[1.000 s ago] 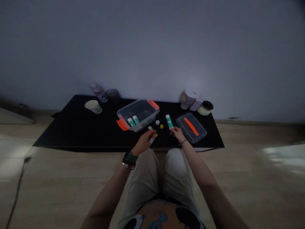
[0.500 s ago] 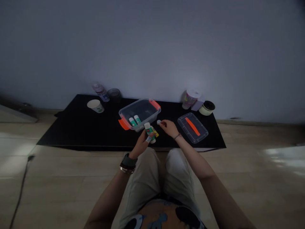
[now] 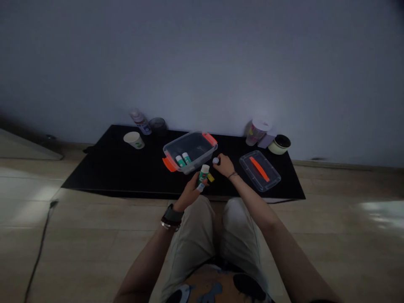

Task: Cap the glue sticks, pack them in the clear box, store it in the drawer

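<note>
A green and white glue stick [image 3: 203, 173] is gripped in my left hand [image 3: 190, 191], tilted with its white end up. My right hand [image 3: 224, 164] pinches a small round white piece that looks like a cap [image 3: 216, 160], just right of the glue stick and apart from it. Past my left hand stands a clear plastic box [image 3: 197, 161] with orange clips. Two more glue sticks [image 3: 183, 159] lie inside it, at its near left end. A small yellow object [image 3: 211, 177] shows partly behind the held glue stick; its kind is unclear.
The box's clear lid [image 3: 273, 176] with an orange handle lies right of my right hand on the black table [image 3: 104, 168]. Along the back stand a paper cup [image 3: 134, 140], a bottle [image 3: 141, 123], a dark jar [image 3: 158, 126], a patterned tumbler [image 3: 255, 134] and a pale green bowl [image 3: 279, 145].
The view has shifted slightly, so everything sits a little further right. The glue stick in my left hand is tilted differently. My right hand still holds the white piece.
</note>
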